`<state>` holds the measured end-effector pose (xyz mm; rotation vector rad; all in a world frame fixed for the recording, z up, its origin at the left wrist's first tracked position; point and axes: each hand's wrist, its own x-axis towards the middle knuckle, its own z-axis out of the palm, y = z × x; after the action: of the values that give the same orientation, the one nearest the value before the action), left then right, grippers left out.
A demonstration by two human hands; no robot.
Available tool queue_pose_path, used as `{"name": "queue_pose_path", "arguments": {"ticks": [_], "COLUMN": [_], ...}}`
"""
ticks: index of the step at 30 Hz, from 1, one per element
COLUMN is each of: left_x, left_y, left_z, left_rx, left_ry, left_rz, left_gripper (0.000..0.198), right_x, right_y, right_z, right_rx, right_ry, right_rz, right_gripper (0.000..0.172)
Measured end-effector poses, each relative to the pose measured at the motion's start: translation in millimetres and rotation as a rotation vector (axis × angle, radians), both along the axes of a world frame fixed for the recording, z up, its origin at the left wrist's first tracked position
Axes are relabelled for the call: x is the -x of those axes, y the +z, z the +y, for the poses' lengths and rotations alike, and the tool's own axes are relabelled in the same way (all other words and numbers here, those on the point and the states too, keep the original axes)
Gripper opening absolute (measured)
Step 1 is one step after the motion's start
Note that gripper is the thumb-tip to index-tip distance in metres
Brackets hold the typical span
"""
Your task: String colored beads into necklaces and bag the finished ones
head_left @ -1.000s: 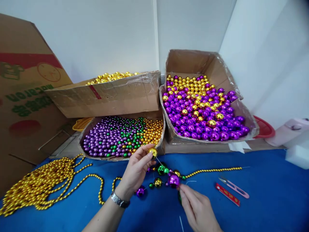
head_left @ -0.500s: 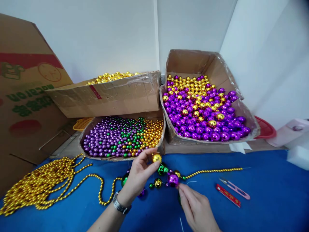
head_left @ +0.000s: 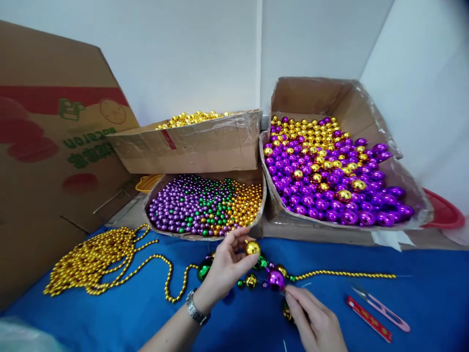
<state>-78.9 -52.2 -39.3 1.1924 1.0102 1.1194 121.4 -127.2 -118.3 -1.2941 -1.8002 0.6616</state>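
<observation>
My left hand (head_left: pixel 229 266), with a metal watch (head_left: pixel 196 307) on its wrist, pinches a shiny gold ball bead (head_left: pixel 252 248) between thumb and fingers. Just below it lies a cluster of strung beads: a green ball (head_left: pixel 261 263), a small gold ball (head_left: pixel 251 280) and a large purple ball (head_left: pixel 275 279). My right hand (head_left: pixel 317 318) is closed in a pinch at the purple ball's lower edge; what is between its fingertips is too small to make out. A dark gold ball (head_left: pixel 287 311) hangs beside those fingers. Gold bead strands (head_left: pixel 348 274) run out both sides of the cluster.
Cardboard boxes hold purple and gold balls (head_left: pixel 330 193) at right and small mixed beads (head_left: pixel 205 205) in the middle. A pile of gold bead strands (head_left: pixel 95 259) lies left on the blue cloth (head_left: pixel 154 325). Pink-handled snips (head_left: pixel 388 313) and a red packet (head_left: pixel 368 319) lie right.
The view has turned left, so everything sits further right in the picture. Both hands keep their pinches. More of the dark gold ball beside my right hand shows.
</observation>
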Motion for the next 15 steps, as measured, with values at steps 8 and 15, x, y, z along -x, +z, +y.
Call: {"name": "queue_pose_path", "arguments": {"ticks": [8,15], "left_x": [0,5], "left_y": [-4.7,12.4], "left_z": [1,-8], "left_rx": [-0.038,-0.082], "left_ry": [0.019,-0.135], "left_rz": [0.074,0.067], "left_gripper": [0.052,0.071], "right_x": [7,27], "right_y": [-3.6,-10.5], "right_z": [-1,3], "right_rx": [0.499,0.53], "right_ry": [0.07,-0.109], "right_rz": [0.396,0.906], "right_gripper": [0.044,0.051]}}
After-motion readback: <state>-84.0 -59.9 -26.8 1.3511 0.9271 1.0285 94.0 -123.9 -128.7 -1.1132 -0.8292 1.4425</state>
